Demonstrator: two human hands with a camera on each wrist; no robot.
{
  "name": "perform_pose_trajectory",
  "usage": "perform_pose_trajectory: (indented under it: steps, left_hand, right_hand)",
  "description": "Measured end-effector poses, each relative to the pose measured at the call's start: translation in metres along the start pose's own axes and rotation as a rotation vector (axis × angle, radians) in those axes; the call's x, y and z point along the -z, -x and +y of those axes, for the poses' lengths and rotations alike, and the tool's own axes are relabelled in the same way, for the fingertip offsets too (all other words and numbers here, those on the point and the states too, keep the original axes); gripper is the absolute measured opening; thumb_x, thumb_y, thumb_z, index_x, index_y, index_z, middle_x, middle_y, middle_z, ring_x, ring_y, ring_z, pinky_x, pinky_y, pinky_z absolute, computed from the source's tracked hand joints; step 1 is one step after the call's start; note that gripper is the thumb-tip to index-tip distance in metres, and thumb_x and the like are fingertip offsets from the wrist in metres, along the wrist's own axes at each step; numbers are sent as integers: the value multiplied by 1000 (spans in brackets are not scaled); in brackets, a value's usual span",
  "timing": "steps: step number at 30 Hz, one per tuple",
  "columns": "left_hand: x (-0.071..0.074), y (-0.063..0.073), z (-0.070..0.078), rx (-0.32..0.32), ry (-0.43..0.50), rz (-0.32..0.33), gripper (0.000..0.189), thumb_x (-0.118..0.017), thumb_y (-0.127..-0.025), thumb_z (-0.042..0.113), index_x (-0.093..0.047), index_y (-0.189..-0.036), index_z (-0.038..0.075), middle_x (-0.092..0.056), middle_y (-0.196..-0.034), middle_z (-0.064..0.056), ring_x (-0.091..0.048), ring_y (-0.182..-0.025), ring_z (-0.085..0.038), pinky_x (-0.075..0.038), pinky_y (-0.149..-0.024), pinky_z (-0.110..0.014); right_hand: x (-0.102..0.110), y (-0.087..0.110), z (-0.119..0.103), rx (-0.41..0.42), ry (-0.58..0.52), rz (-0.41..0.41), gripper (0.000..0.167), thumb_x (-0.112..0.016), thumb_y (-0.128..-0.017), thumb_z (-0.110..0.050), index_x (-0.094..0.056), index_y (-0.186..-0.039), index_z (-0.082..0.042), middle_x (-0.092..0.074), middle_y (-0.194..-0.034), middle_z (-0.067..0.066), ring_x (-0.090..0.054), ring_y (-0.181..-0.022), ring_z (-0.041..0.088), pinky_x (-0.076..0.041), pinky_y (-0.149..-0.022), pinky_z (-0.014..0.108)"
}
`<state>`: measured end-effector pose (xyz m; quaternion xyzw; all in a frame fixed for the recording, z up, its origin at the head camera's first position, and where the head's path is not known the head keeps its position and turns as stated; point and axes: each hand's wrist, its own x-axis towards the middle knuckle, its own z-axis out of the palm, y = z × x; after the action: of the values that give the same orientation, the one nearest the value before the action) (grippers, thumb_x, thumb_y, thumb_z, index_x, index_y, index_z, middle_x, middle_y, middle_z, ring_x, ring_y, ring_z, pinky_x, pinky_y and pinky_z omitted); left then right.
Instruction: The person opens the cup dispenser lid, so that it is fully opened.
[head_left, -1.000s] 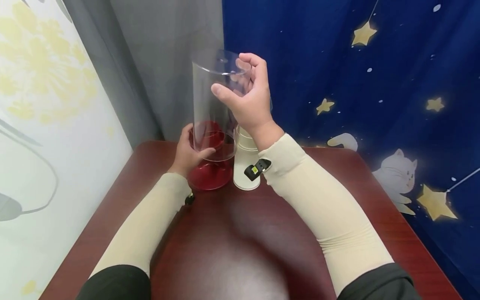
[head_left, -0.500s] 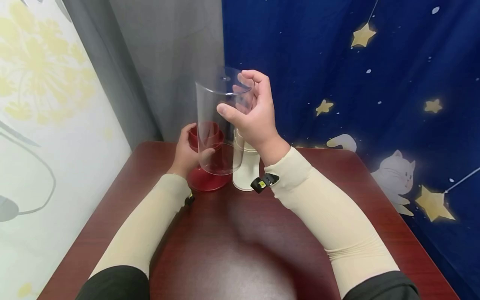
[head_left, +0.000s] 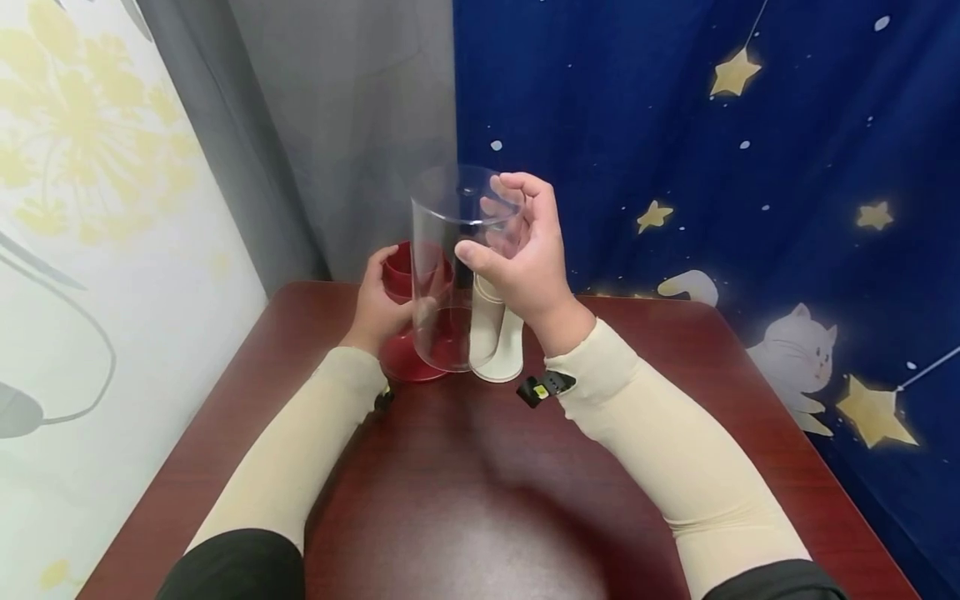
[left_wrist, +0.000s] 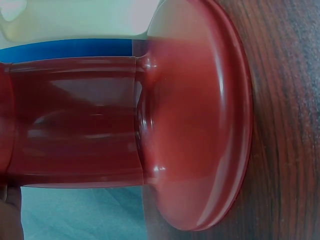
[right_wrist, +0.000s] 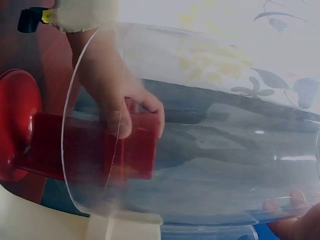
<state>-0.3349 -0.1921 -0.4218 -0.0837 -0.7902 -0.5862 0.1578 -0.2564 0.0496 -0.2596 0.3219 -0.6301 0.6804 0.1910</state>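
My right hand (head_left: 532,250) holds a clear plastic cylinder (head_left: 441,250) near its upper rim, thumb on the near side and fingers on the far side. The cylinder is in the air, nearly upright, and overlaps a red stand (head_left: 405,362) in the head view. My left hand (head_left: 380,304) grips that stand around its upper collar. A wide round foot (left_wrist: 190,120) carries the stand's column on the tabletop, as the left wrist view shows. Through the cylinder wall, the right wrist view shows the left thumb and fingers on the red collar (right_wrist: 140,150).
Close to the right of the red stand is an off-white stand (head_left: 506,354), partly behind the cylinder and right hand. Both are near the far edge of the dark red wooden table (head_left: 450,500). A grey curtain (head_left: 360,100) and a blue star-patterned curtain (head_left: 600,100) hang behind.
The right hand has lowered the clear cylinder and brought it slightly right. The left hand and the red stand have stayed in place.
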Motion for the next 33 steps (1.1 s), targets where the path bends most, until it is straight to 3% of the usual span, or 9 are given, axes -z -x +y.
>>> perform_pose_trajectory:
  steps: [7, 14, 19, 26, 33]
  left_hand:
    - [-1, 0, -1, -70, -12, 14, 96, -93, -80, 29, -36, -157, 35, -49, -154, -1, -49, -138, -24, -55, -107, -53]
    - [-1, 0, -3, -100, -38, 32, 95, -93, -81, 28, -37, -157, 35, -49, -155, 0, -48, -139, -24, -57, -104, -53]
    - [-1, 1, -3, -102, -39, 29, 96, -93, -81, 30, -36, -157, 35, -48, -155, 1, -47, -140, -23, -57, -104, -53]
    - [-2, 2, -2, -95, -13, 19, 95, -93, -81, 29, -36, -157, 33, -47, -156, 2, -45, -142, -23, -57, -103, -54]
    - [-1, 4, 4, -65, -14, 18, 96, -92, -82, 22, -34, -159, 28, -44, -159, -2, -43, -144, -25, -55, -106, -55]
  right_hand:
    - [10, 11, 9, 7, -17, 3, 118, -91, -61, -75, -39, -141, -4, -49, -151, 17, -57, -135, 32, -53, -108, 54]
    - [21, 23, 18, 24, -59, 20, 111, -96, -62, -66, -41, -139, -6, -51, -145, 8, -51, -136, 50, -57, -103, 42]
    - [30, 33, 22, 32, -53, 24, 105, -96, -66, -62, -43, -138, -9, -52, -143, 1, -54, -135, 41, -57, -101, 36]
    - [43, 46, 29, 55, -64, 55, 99, -97, -69, -56, -44, -138, -8, -48, -147, 21, -58, -131, 28, -60, -96, 32]
    - [55, 56, 35, 81, -57, 65, 96, -97, -72, -50, -44, -139, -7, -39, -149, 35, -55, -133, 38, -59, -99, 32]
